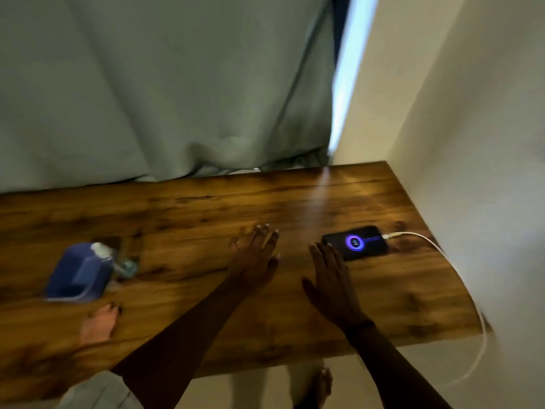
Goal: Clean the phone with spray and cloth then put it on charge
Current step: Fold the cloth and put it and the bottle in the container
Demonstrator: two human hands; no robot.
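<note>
A black phone (356,242) lies flat near the right end of the wooden table (191,208), its screen lit with a purple charging ring. A white cable (421,236) is plugged into its right end and runs off the table's right edge. My right hand (330,278) is flat and open just left of the phone, fingertips close to its near corner. My left hand (256,258) hovers open over the table's middle, holding nothing. At the left lies a blue cloth (78,271) with a small clear spray bottle (118,259) against it.
A grey-green curtain (162,84) hangs behind the table. A white wall (472,143) closes off the right side. Bare feet show below: one (100,321) at the left, another (321,385) past the table's near edge. The picture is blurred.
</note>
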